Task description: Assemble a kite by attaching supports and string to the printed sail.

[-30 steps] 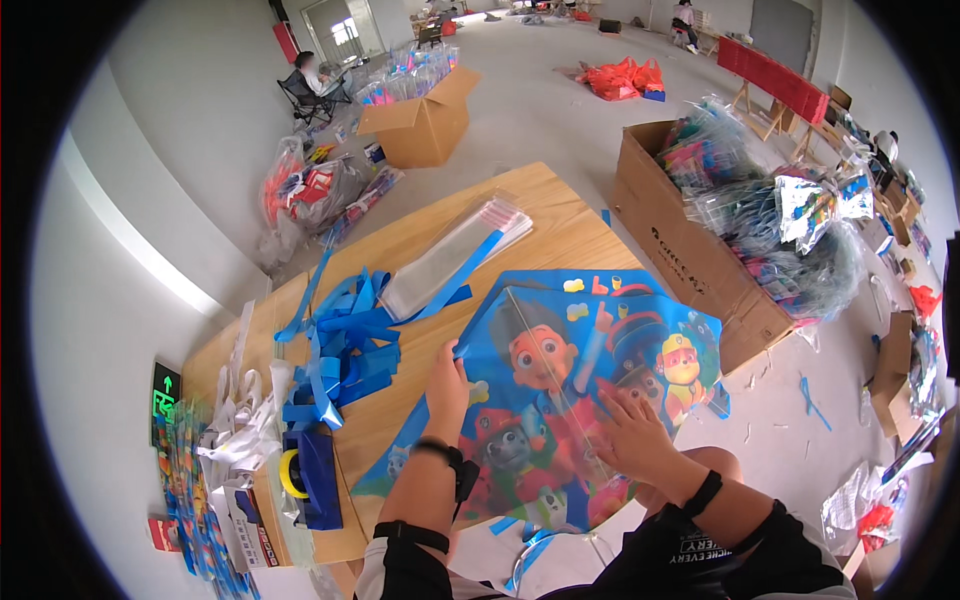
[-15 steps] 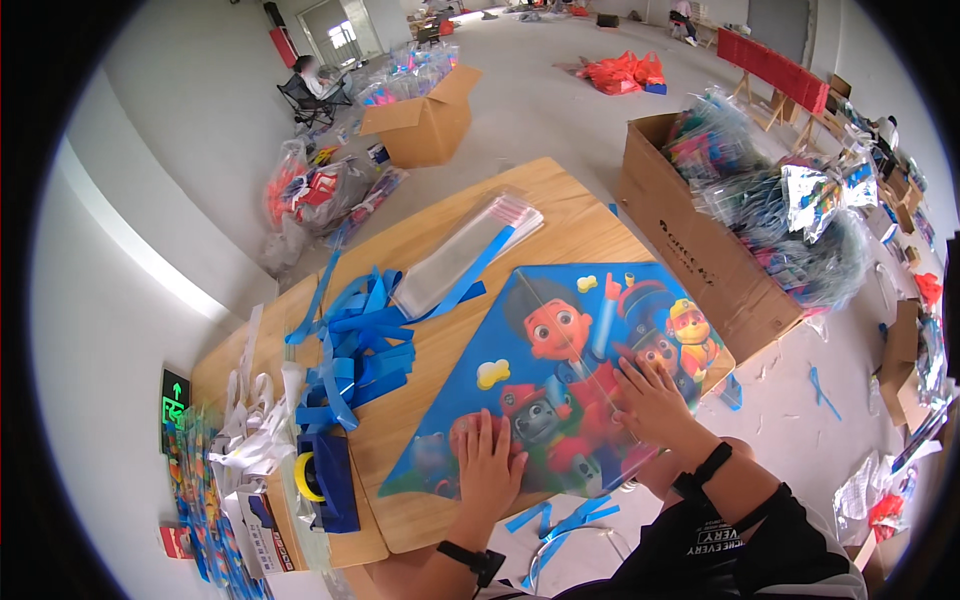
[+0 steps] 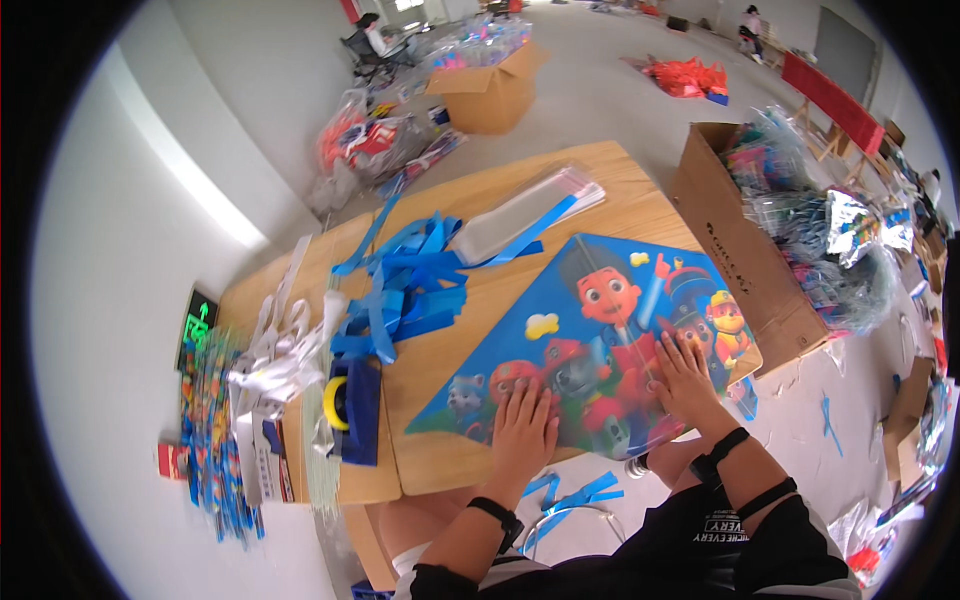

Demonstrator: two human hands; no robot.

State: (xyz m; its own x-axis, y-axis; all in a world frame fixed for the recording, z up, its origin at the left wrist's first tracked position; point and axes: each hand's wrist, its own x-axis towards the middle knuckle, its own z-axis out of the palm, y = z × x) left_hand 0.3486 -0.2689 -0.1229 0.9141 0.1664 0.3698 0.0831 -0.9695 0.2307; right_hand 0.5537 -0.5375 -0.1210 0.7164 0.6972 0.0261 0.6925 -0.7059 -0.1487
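A blue kite [image 3: 620,345] printed with cartoon characters lies spread flat on the wooden table in front of me, its lower edge reaching past the near table edge. My left hand [image 3: 524,418] rests palm down on its lower left part, fingers stretched out. Farther right, my right hand [image 3: 688,378] presses flat on the kite beside its middle line, fingers slightly apart. Both hands are open and grip nothing. Beyond the kite, a stack of clear plastic sleeves [image 3: 515,220] lies with a blue strip across it. A heap of blue ribbons [image 3: 420,290] sits to its left.
On the left of the wooden table [image 3: 430,385] stand a blue tape dispenser [image 3: 365,425] with yellow tape and white strips [image 3: 285,350]. A large cardboard box [image 3: 715,215] of bagged goods adjoins the right side. Another cardboard box [image 3: 490,98] stands beyond the table.
The whole view has shifted, so the table and kite appear farther right and higher. Both hands stay flat on the kite, in nearly the same places.
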